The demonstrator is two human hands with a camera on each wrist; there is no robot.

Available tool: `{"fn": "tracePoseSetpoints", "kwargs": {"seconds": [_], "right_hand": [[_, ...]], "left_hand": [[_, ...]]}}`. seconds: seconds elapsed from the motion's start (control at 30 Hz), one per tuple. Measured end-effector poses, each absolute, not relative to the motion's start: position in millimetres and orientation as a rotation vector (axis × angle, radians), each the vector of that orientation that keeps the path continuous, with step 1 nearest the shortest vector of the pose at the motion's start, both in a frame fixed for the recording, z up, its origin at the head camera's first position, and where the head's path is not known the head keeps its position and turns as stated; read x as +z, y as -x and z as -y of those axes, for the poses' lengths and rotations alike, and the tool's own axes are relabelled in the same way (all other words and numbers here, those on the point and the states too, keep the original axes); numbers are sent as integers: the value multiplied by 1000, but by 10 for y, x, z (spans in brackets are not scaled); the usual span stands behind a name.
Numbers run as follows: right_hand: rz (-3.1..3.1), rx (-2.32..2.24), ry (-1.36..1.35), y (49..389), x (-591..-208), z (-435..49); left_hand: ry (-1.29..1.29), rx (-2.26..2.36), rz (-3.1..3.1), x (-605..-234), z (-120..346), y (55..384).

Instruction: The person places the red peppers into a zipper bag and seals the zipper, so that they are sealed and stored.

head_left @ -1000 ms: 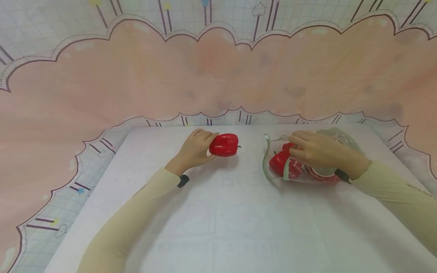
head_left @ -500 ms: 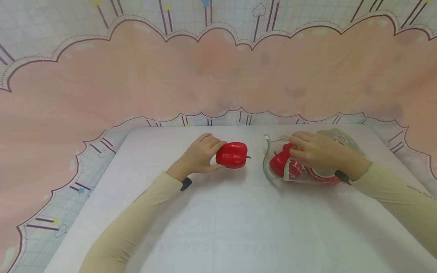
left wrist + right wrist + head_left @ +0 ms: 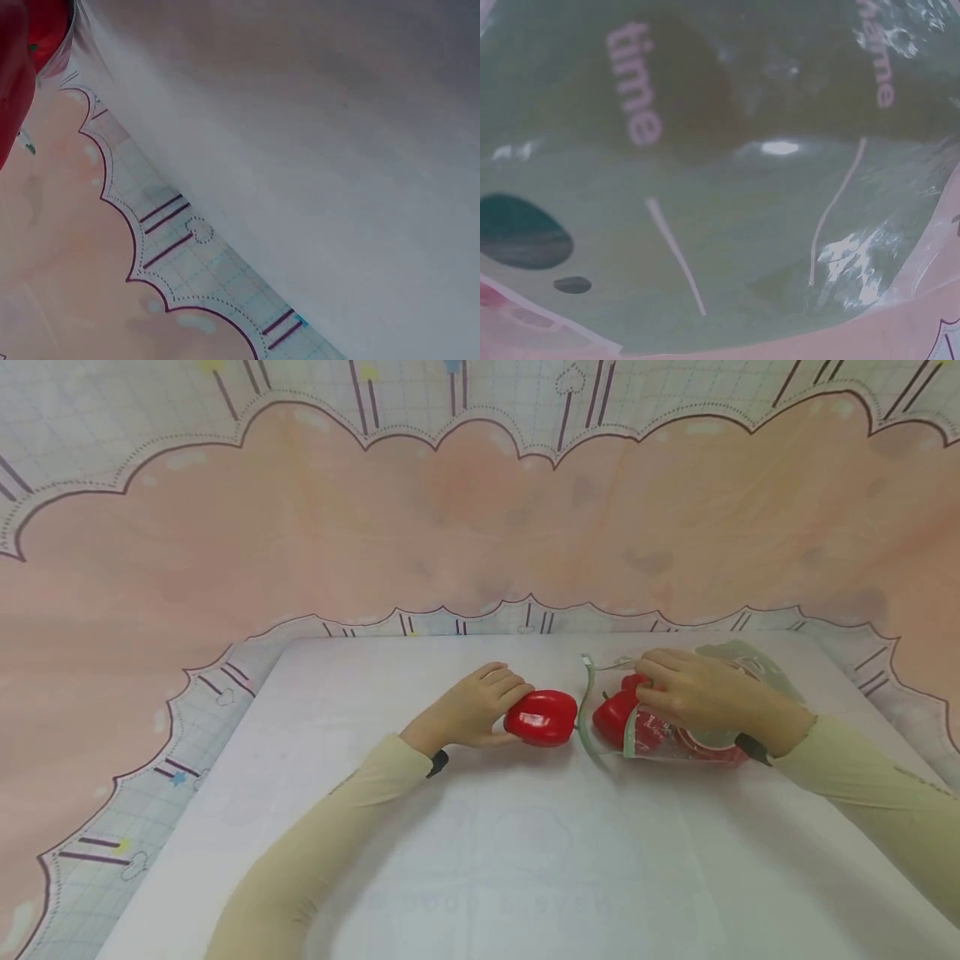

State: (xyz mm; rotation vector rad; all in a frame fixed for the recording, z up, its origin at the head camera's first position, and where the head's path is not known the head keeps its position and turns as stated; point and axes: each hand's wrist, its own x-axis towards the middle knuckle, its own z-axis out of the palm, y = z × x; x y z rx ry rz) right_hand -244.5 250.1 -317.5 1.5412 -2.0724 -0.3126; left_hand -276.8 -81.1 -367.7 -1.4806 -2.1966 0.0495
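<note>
My left hand (image 3: 480, 706) grips a red bell pepper (image 3: 541, 718) by its rounded end, its stem pointing right toward the mouth of a clear zip bag. Part of that pepper also fills the upper left corner of the left wrist view. The zip bag (image 3: 628, 739) lies on its side with its green-edged mouth facing left and several red peppers (image 3: 613, 720) inside. My right hand (image 3: 686, 689) pinches the upper lip of the bag, holding the mouth apart. In the right wrist view, the bag's green printed panel (image 3: 727, 225) with "time" and "name" hides the fingers.
Both hands work over a white table (image 3: 450, 827) with faint printed lettering. A peach and checkered patterned cloth (image 3: 480, 527) rises behind the table's back edge and runs along its left and right sides.
My left hand has carried the red bell pepper right and slightly nearer, so its stem now reaches the bag's green edge. The right hand and bag have stayed in place.
</note>
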Motion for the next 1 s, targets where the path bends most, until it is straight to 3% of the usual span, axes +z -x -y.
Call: {"fn": "tracePoseSetpoints", "kwargs": {"seconds": [1.0], "right_hand": [[2083,-345,-1536,2436,-3169,-2484]], "left_hand": [[1550,45,2253,-3785,381,2917]]}}
